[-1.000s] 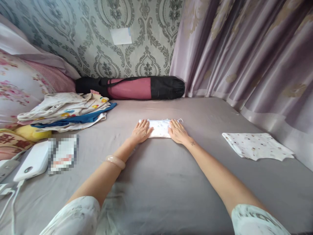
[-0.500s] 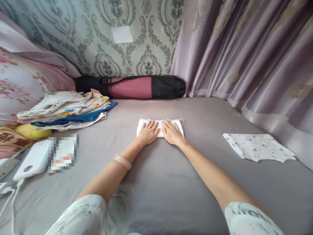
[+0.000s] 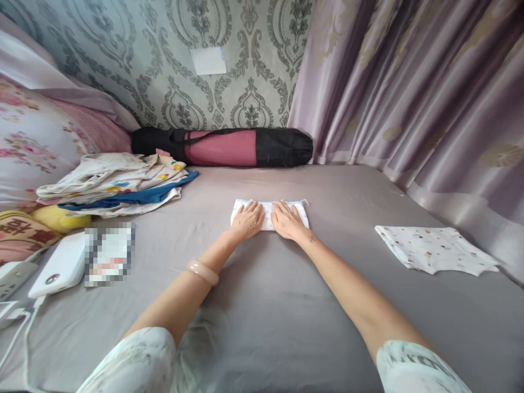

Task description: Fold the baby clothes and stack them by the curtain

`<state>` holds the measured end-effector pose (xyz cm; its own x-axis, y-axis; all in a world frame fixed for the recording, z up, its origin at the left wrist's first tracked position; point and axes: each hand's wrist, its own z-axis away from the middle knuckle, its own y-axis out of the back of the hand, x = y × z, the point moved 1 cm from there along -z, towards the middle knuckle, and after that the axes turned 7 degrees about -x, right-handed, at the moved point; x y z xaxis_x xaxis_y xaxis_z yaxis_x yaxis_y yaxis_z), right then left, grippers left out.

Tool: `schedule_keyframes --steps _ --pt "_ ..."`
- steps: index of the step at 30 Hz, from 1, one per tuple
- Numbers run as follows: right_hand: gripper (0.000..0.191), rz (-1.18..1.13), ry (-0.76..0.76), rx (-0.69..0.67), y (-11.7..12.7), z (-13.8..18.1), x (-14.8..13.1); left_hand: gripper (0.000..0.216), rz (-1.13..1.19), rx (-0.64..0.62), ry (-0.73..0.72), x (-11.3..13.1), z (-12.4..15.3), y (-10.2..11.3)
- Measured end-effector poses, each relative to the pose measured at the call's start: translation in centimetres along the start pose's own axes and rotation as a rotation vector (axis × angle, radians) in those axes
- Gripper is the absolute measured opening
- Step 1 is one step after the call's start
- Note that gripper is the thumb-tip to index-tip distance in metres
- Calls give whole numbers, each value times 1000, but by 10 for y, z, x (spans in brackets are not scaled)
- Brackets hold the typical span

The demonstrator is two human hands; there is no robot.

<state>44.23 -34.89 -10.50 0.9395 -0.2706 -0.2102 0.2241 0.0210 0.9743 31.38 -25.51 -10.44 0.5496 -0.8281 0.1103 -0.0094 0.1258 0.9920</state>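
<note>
A small folded white cloth (image 3: 301,210) with a faint print lies on the grey bed sheet (image 3: 286,305) in the middle of the view. My left hand (image 3: 248,220) rests flat on its left half, fingers stretched out. My right hand (image 3: 287,220) lies flat beside it on the middle of the cloth, fingers also spread. The two hands almost touch. The cloth's right end and left corner stick out from under them. A pale bangle (image 3: 203,271) sits on my left forearm.
A folded spotted cloth (image 3: 434,249) lies at the right near the curtain (image 3: 409,82). A pile of clothes (image 3: 118,183) sits at the left, with a rolled mat in a black bag (image 3: 223,147) along the wall. A white power bank (image 3: 59,267) and cable lie at the near left.
My hands have slid inward from the ends of the cloth to its middle, uncovering its right end. Over the last half second they have stayed put.
</note>
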Motion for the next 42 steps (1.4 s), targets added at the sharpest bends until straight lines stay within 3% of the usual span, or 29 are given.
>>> schedule_keyframes --steps 4,11,19,22,25,30,38,42 --pt "55 16 91 88 -2 -5 -18 47 -43 152 131 -6 2 -2" --pt "53 13 110 125 -21 -14 -27 54 17 26 121 -14 -4 -21" --pt "53 -5 111 87 -18 -15 -24 53 4 -29 120 -12 -5 -12" --pt "55 -36 116 38 -10 -13 -18 50 -40 41 115 -8 -2 -6" --pt "54 -24 104 79 -7 -7 -11 52 -67 109 44 -1 0 -6" --pt "53 -17 99 64 -13 -3 -6 56 -2 -54 10 1 -4 -12" --pt "53 -29 96 64 -15 -6 -7 55 1 -88 24 -1 -7 -12" --pt "55 -59 107 -44 -9 -8 -1 53 9 -97 -4 -3 -9 -6"
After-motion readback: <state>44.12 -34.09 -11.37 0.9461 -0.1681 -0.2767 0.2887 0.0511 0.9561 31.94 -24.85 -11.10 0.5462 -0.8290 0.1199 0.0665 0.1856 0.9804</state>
